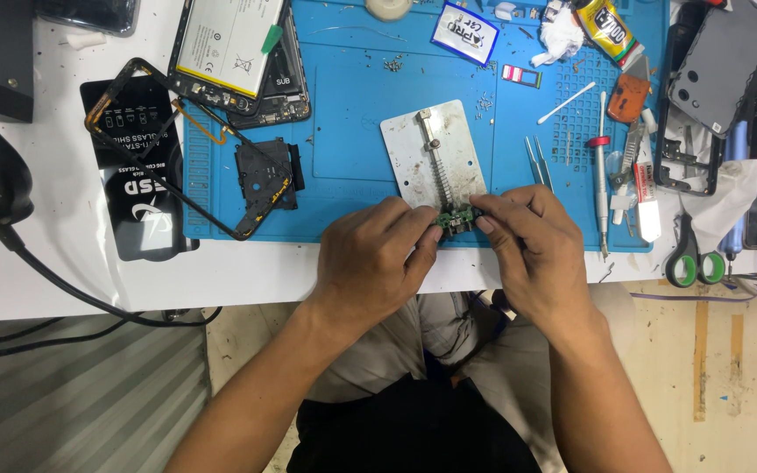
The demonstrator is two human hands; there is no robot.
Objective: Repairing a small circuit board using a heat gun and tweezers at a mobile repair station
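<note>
A small green circuit board (457,219) sits at the near edge of the blue mat (343,131), at the foot of a metal holder plate (413,158). The left hand (378,258) and right hand (532,245) pinch it from either side, fingertips covering most of it, so its details are hard to make out. Tweezers (538,162) and a screwdriver (603,175) lie just right. An opened phone (238,52) is cut off at the mat's far left corner. The white table's (45,271) near-left edge offers bare room.
</note>
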